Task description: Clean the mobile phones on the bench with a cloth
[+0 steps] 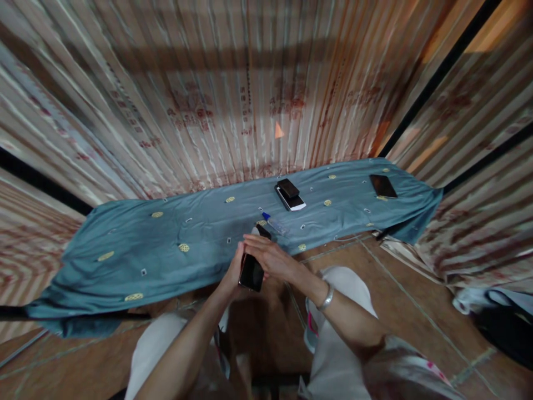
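My left hand [235,268] is closed around the edge of a black smartphone [251,274], held in front of my knees at the near edge of the cloth-covered surface. Across the phone's upper part lies my right hand [272,259], its fingers bent over the screen and gripping it from the right. Just beyond my fingers a dark piece [264,231] shows; I cannot tell whether it belongs to the phone. A small clear bottle [278,226] with a blue cap lies on its side close to my right hand.
A teal patterned cloth [200,222] covers the long low surface. Farther back, a dark phone-like object [288,188] rests on a white-edged phone [296,205]. A dark tablet [383,186] lies at the right. Curtains [208,111] and black poles [437,78] surround it. A black bag [503,322] sits on the floor.
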`<state>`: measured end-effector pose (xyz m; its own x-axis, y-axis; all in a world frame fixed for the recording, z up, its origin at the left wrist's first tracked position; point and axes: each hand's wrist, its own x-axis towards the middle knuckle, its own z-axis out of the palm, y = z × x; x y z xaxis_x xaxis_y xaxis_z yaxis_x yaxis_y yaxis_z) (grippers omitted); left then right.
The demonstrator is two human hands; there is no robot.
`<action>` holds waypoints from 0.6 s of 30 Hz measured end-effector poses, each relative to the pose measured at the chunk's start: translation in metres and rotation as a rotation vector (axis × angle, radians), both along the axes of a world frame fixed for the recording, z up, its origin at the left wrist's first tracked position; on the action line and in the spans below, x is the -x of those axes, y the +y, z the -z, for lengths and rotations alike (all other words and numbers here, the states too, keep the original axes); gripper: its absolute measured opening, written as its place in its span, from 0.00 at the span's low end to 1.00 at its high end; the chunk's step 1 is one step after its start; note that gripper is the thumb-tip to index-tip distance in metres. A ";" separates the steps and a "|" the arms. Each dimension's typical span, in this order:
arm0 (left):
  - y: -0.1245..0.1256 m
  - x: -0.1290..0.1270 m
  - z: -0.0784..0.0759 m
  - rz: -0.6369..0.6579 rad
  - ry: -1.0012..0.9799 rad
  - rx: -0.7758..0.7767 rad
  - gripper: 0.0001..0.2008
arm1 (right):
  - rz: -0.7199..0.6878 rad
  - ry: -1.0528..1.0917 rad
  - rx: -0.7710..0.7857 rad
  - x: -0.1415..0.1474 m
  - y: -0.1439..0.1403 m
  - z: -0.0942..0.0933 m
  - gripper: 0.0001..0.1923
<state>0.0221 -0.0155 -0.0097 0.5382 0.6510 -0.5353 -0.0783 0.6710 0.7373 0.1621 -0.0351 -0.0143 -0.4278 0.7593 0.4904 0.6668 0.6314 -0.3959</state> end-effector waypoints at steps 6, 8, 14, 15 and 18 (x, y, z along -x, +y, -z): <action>0.007 0.006 0.013 0.096 0.031 -0.100 0.36 | 0.046 -0.068 -0.009 -0.002 0.005 -0.007 0.16; 0.007 0.007 0.014 0.091 0.036 -0.113 0.34 | 0.050 -0.080 0.009 -0.004 0.009 -0.007 0.16; 0.000 0.013 0.009 0.120 0.011 -0.164 0.35 | 0.070 -0.035 0.050 -0.017 0.026 -0.003 0.16; -0.001 0.014 0.009 0.129 0.012 -0.165 0.36 | 0.076 -0.013 0.062 -0.020 0.029 -0.003 0.17; -0.003 0.017 0.007 0.138 0.035 -0.172 0.37 | 0.104 0.073 0.133 -0.027 0.035 -0.007 0.17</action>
<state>0.0054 -0.0190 -0.0164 0.6117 0.6557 -0.4427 0.0330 0.5379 0.8424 0.1889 0.0000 -0.0076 -0.3101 0.8581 0.4092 0.6924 0.4988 -0.5213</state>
